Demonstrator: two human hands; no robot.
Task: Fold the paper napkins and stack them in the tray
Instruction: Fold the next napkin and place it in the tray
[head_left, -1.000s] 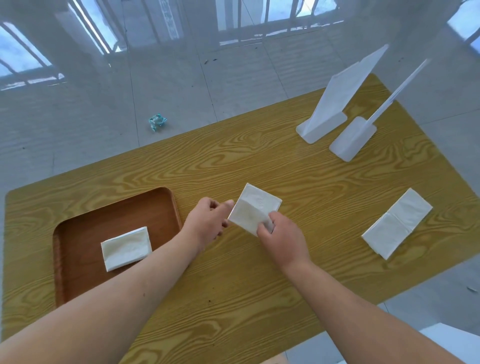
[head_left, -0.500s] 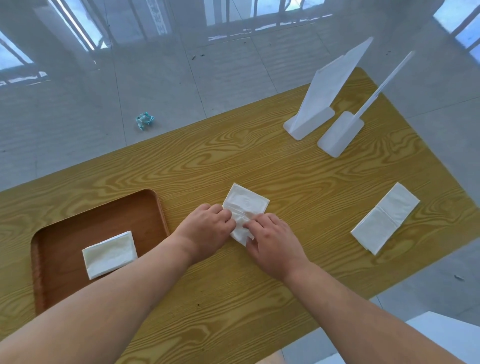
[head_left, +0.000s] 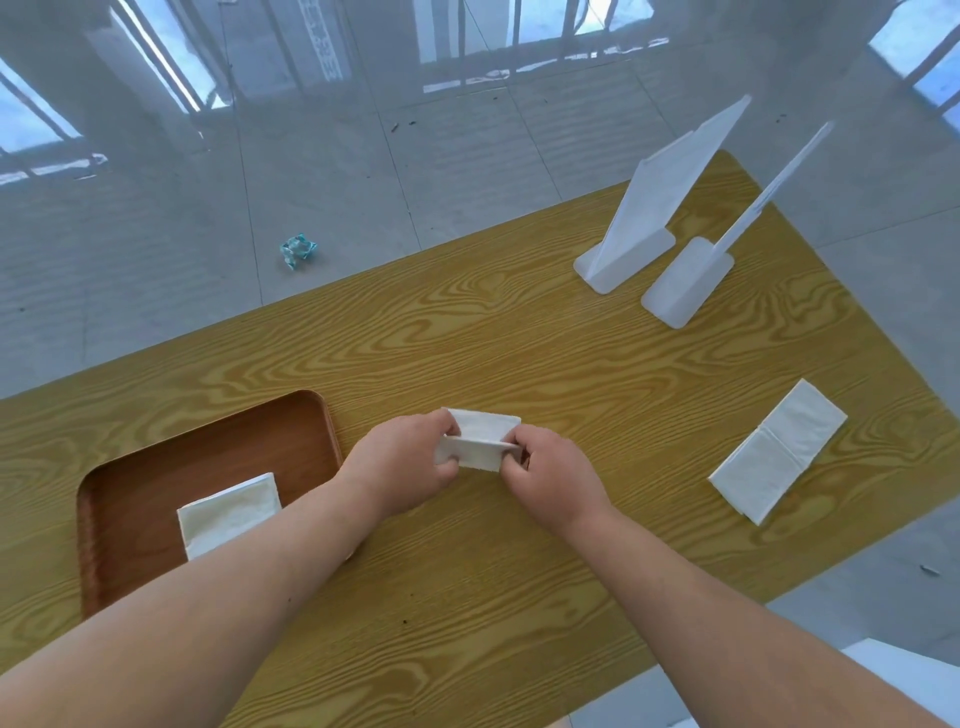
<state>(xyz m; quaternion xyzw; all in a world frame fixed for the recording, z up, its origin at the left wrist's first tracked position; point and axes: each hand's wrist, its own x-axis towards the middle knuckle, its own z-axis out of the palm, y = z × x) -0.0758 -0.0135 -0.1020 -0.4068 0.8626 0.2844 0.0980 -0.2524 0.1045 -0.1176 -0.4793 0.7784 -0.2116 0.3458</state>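
Both the left hand (head_left: 402, 457) and right hand (head_left: 545, 475) pinch the ends of a half-folded napkin (head_left: 480, 441) just above the worktop (head_left: 519, 353), right of the tray (head_left: 156, 467); light, limp, easily torn paper, best held by its edges.

Two bare forearms reaching in from the bottom edge, uncovered from wrist to frame edge, no sleeves in sight. Left hand (head_left: 402, 462) and right hand (head_left: 553, 480) both ungloved, free of rings, watches or bands. Fingernails short and unpainted where visible. No marks or tattoos along either arm. Nothing else of the body within view.
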